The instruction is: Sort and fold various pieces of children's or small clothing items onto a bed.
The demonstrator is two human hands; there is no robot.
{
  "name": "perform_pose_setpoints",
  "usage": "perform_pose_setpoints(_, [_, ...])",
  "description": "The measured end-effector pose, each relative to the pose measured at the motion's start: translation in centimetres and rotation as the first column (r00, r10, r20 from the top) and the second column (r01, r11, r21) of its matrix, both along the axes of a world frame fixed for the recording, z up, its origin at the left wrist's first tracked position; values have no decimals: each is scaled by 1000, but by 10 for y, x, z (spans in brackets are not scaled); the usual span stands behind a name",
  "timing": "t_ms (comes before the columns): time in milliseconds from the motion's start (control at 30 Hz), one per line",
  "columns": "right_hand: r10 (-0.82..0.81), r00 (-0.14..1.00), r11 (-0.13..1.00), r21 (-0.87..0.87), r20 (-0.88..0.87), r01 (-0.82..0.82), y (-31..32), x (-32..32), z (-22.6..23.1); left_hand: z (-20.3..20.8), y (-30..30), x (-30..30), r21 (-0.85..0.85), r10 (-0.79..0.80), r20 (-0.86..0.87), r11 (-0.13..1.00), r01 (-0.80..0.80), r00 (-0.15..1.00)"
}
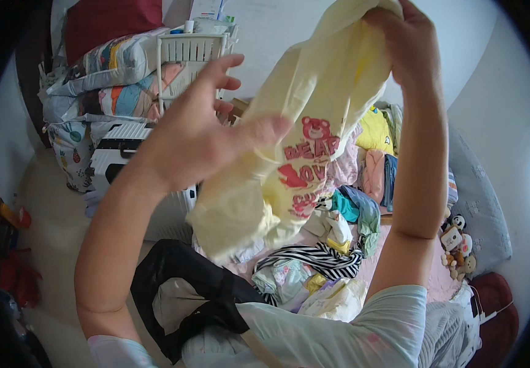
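A pale yellow garment point(314, 80) with a pink-red bear and lettering printed on it hangs in the air in front of me; whether it is a top or trousers I cannot tell. My right hand point(412, 46), raised at the upper right, grips its bunched top edge. The garment's lower end drapes down to the left and is a little blurred. My left hand point(206, 138) is raised left of the cloth with its fingers spread and nothing in it. Its thumb overlaps the garment in view; whether it touches the cloth I cannot tell.
Loose clothes lie on the pink bed, among them a black-and-white striped piece point(320, 260) and a yellow one point(375, 130). Plush toys point(459, 248) sit at the right. A silver suitcase point(113, 150), a white rack point(191, 46) and stacked bedding bags point(118, 58) stand at the left.
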State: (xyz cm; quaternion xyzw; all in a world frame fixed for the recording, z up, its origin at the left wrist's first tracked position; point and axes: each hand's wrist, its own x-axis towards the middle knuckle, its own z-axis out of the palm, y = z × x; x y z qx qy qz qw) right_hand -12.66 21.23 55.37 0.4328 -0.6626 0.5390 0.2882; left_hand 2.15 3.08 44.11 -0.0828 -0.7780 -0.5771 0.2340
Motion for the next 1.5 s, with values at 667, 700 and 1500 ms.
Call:
perform_pose_setpoints(667, [-140, 983, 990, 0, 120, 141, 73, -46, 56, -69, -5, -70, 109, 198, -203, 978, -179, 959])
perform_pose_setpoints(700, [-184, 977, 977, 126, 106, 170, 77, -45, 54, -63, -20, -70, 162, 212, -218, 970, -179, 953])
perform_pose_setpoints(1500, [85, 813, 867, 359, 575, -345, 111, -70, -58, 21, -118, -29, -254, 347, -259, 876, -410, 901])
